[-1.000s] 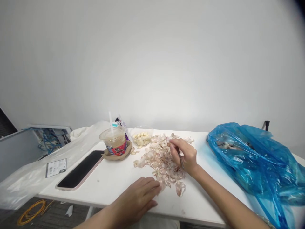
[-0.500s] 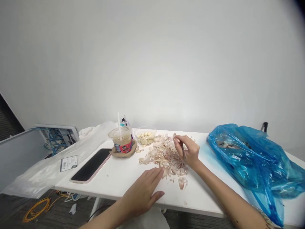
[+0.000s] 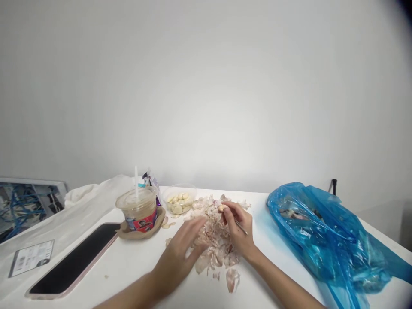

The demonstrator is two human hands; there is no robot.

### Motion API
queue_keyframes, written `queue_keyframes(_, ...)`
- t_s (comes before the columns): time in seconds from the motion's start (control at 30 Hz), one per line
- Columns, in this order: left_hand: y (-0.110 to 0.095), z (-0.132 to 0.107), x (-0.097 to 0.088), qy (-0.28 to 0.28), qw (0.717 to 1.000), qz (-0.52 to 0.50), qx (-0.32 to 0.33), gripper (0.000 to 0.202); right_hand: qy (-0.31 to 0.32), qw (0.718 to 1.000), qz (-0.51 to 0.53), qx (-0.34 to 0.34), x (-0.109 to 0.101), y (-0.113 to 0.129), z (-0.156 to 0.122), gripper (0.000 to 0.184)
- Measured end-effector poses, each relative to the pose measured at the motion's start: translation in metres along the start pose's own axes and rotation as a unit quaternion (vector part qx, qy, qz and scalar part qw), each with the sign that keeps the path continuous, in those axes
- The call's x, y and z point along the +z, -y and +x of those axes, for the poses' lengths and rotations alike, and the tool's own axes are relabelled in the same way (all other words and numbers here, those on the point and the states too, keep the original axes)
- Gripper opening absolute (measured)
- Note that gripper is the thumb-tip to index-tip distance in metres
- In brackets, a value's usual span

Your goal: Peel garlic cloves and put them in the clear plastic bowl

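My right hand (image 3: 238, 226) pinches a pale garlic clove (image 3: 222, 207) between thumb and fingertips. A thin metal tool (image 3: 240, 227) also lies in that hand, its end sticking out beside the palm; its kind is hidden by the fingers. Beneath and around both hands spreads a heap of papery garlic skins (image 3: 217, 246). My left hand (image 3: 180, 251), slightly blurred, hovers by the heap's left side with fingers stretched out and nothing in it. Behind it, a clear plastic bowl (image 3: 195, 192) contains several peeled garlic cloves (image 3: 178, 201).
Left of the bowl, a lidded drink cup (image 3: 140, 210) with a straw stands in a cardboard holder (image 3: 161, 216). A phone (image 3: 77, 259) lies nearer, beside plastic wrapping (image 3: 93, 212). A blue plastic bag (image 3: 325, 240) fills the table's right side. Behind rises a grey wall (image 3: 206, 94).
The view has turned right and moved closer, so things sit farther left. My left hand has lifted and its fingers have spread. A clove now shows at my right fingertips.
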State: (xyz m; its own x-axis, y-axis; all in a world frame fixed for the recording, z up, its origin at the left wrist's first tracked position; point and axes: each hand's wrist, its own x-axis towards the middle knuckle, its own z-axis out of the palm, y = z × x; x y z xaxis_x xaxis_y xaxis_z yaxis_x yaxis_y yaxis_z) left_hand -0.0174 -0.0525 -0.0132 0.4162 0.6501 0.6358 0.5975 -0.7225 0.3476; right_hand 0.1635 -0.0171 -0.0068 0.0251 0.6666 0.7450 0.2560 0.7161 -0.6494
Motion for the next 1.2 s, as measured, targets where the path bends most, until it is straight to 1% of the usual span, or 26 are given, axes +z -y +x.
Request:
queue_keyframes(0.07, 0.002, 0.029, 0.006, -0.040, 0.996, -0.081, -0.024, 0.049, 0.023, 0.999, 0.028, 0.033, 0.003, 0.002, -0.001, 0.020)
queue_keyframes(0.1, 0.004, 0.040, 0.010, -0.043, 0.994, -0.098, -0.022, 0.046, 0.037, 0.997, 0.046, 0.053, 0.004, 0.003, -0.001, 0.021)
queue_keyframes(0.13, 0.007, 0.049, 0.015, -0.043, 0.993, -0.112, -0.017, 0.041, 0.048, 0.994, 0.063, 0.072, 0.005, 0.004, -0.001, 0.021)
queue_keyframes(0.2, 0.013, 0.057, 0.025, -0.043, 0.989, -0.140, -0.009, 0.036, 0.055, 0.985, 0.111, 0.117, 0.006, 0.005, 0.000, 0.022)
queue_keyframes(0.27, 0.019, 0.057, 0.032, -0.047, 0.985, -0.164, -0.009, 0.035, 0.055, 0.975, 0.151, 0.152, 0.006, 0.004, -0.001, 0.023)
queue_keyframes(0.33, 0.022, 0.051, 0.034, -0.052, 0.982, -0.181, -0.017, 0.032, 0.065, 0.972, 0.158, 0.164, 0.007, 0.003, -0.002, 0.022)
queue_keyframes(0.47, 0.020, 0.037, 0.028, -0.056, 0.978, -0.199, -0.028, 0.028, 0.101, 0.970, 0.155, 0.159, 0.013, 0.004, -0.009, 0.017)
queue_keyframes(0.53, 0.015, 0.032, 0.025, -0.075, 0.972, -0.221, -0.034, 0.026, 0.114, 0.967, 0.159, 0.164, 0.015, 0.006, -0.012, 0.017)
queue_keyframes(0.63, 0.011, 0.028, 0.023, -0.100, 0.963, -0.243, -0.055, 0.026, 0.122, 0.956, 0.193, 0.183, 0.015, 0.007, -0.012, 0.013)
queue_keyframes(0.7, 0.012, 0.028, 0.024, -0.111, 0.954, -0.266, -0.085, 0.025, 0.112, 0.955, 0.197, 0.193, 0.014, 0.006, -0.011, 0.013)
queue_keyframes(0.83, 0.018, 0.029, 0.029, -0.110, 0.928, -0.314, -0.168, 0.019, 0.067, 0.963, 0.156, 0.209, 0.012, 0.002, -0.005, 0.009)
queue_keyframes(0.93, 0.021, 0.030, 0.034, -0.105, 0.914, -0.339, -0.194, 0.015, 0.056, 0.963, 0.175, 0.195, 0.011, 0.002, -0.002, 0.008)
queue_keyframes(1.0, 0.022, 0.030, 0.035, -0.098, 0.917, -0.336, -0.190, 0.014, 0.062, 0.961, 0.207, 0.175, 0.010, 0.004, 0.000, 0.010)
queue_keyframes(1.07, 0.021, 0.031, 0.034, -0.089, 0.932, -0.306, -0.172, 0.014, 0.079, 0.960, 0.212, 0.166, 0.007, 0.007, 0.002, 0.012)
queue_keyframes(1.1, 0.020, 0.032, 0.034, -0.085, 0.941, -0.285, -0.160, 0.014, 0.098, 0.964, 0.192, 0.158, 0.005, 0.008, 0.002, 0.013)
queue_keyframes(1.17, 0.018, 0.033, 0.033, -0.078, 0.957, -0.243, -0.140, 0.013, 0.117, 0.974, 0.141, 0.138, 0.000, 0.009, 0.003, 0.018)
queue_keyframes(1.2, 0.017, 0.033, 0.033, -0.075, 0.960, -0.235, -0.132, 0.014, 0.126, 0.979, 0.116, 0.113, -0.002, 0.010, 0.004, 0.021)
